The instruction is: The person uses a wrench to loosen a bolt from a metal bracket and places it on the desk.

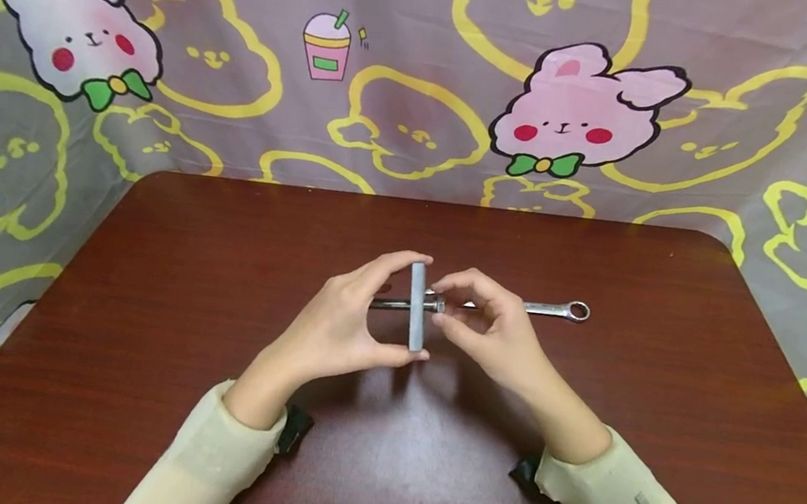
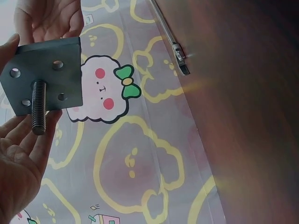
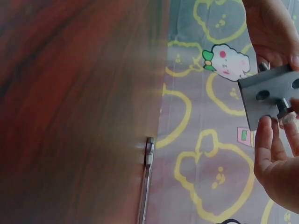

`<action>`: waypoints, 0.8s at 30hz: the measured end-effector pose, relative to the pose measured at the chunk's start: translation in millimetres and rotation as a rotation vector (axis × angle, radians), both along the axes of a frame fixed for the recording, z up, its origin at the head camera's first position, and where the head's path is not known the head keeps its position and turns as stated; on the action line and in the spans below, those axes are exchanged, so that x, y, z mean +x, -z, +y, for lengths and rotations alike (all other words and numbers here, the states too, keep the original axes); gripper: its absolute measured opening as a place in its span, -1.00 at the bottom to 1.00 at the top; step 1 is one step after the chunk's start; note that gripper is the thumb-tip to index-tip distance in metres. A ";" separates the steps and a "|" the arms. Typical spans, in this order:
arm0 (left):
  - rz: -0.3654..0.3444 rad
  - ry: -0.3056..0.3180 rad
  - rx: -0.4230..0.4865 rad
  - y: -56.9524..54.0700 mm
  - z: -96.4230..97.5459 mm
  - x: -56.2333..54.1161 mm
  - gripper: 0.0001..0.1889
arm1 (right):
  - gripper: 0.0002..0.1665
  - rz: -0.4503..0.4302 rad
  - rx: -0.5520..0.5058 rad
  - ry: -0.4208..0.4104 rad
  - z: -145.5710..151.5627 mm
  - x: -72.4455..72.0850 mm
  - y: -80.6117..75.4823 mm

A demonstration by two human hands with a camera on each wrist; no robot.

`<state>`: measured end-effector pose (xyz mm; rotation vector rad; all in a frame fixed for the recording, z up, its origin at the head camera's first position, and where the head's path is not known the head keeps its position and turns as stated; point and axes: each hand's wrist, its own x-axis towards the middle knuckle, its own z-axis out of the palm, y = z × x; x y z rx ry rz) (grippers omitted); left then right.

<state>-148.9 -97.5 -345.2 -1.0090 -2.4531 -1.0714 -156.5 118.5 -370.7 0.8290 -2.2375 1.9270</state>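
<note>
A: What is listed nearest?
B: Two pale sleeves (image 1: 201, 454), seen at eight and four o'clock from the grey plate (image 1: 415, 329).
A: Next?
B: That plate, drilled, held upright above the table (image 1: 207, 253); edges pinched by the left hand (image 1: 338, 320) at nine, its bolt (image 2: 39, 107) pinched by the right hand (image 1: 499, 331) at three.
A: Beyond?
B: Wrench (image 1: 551, 310), laid at three; patterned cloth (image 1: 415, 35), hung at twelve.

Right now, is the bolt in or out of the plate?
In. The bolt runs through the plate: in the left wrist view its threaded length juts from one face. Fully seated or not: cannot tell.
</note>
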 end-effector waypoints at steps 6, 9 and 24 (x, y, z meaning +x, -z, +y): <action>-0.006 0.009 -0.013 0.1 0.5 0.6 -0.04 | -0.79 -0.138 0.006 0.020 3.4 -0.1 -0.9; -0.002 0.008 -0.022 0.0 0.7 0.9 -0.04 | -0.80 -0.192 -0.034 0.027 1.4 -0.1 0.9; -0.009 -0.008 0.000 1.2 0.1 -0.7 -0.03 | -0.73 0.038 -0.013 0.016 -3.4 2.8 1.2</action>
